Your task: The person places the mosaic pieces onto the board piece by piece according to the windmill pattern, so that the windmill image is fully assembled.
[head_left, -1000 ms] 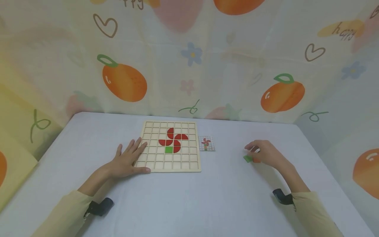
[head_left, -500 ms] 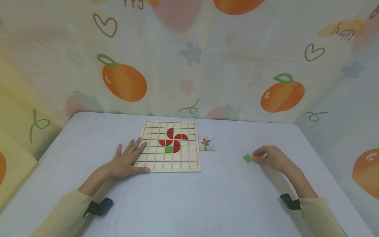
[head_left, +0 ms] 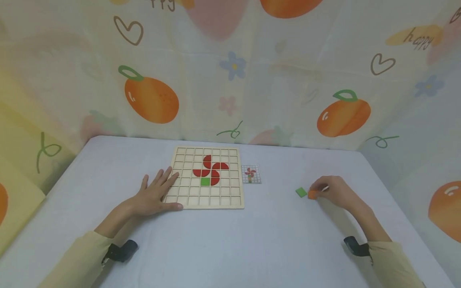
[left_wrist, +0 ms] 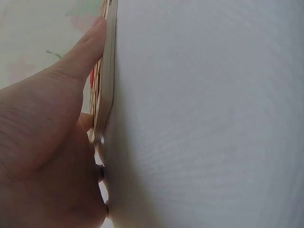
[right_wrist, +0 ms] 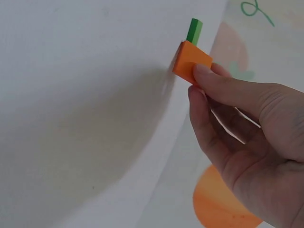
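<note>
In the head view, my left hand rests with spread fingers on the left edge of a wooden grid board. Its thumb lies along the board's near corner, which the left wrist view shows too. Red quarter-round tiles form a pinwheel on the board, with a green square tile below. At the right, my right hand pinches an orange square tile between thumb and fingers, tilted up from the table. A loose green tile lies flat just left of it.
A small pattern card showing a pinwheel on a grid lies against the board's right side. White cloth covers the table. A fruit-printed curtain stands behind the table's far edge.
My right hand has lowered from above the tiles, shifted right and taken hold of the orange tile. The tile has moved slightly away from the green one. My left hand has stayed still.
</note>
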Available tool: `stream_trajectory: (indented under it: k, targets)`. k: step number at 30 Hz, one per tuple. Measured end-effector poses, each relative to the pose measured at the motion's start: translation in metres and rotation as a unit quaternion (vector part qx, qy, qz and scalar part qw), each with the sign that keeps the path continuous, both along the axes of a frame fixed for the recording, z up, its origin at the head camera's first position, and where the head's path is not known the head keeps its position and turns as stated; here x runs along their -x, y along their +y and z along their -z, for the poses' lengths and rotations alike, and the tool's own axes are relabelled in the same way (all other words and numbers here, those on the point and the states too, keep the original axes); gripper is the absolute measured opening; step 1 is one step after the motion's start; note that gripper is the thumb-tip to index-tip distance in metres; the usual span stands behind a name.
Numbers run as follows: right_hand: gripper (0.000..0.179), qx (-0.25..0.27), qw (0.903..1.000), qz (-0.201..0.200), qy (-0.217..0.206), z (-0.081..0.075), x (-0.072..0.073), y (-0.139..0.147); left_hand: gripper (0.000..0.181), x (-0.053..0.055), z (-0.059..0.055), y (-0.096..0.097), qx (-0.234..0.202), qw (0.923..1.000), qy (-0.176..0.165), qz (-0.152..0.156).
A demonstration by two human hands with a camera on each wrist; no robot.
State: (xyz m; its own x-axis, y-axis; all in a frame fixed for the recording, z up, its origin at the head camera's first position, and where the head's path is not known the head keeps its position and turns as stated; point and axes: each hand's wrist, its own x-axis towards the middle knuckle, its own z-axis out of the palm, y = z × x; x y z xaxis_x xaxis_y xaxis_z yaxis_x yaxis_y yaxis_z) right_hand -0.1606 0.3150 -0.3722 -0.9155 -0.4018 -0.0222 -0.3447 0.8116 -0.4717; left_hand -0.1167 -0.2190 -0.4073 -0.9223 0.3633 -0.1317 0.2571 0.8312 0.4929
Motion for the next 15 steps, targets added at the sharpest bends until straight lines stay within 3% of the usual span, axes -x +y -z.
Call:
stream_trajectory:
  k: [15]
  targets:
    - [0.019, 0.018, 0.9983, -0.047, 0.029, -0.018, 0.006, -0.024, 0.106, 0.001, 0.000, -0.001, -0.001, 1.0000, 0.001, 0.005]
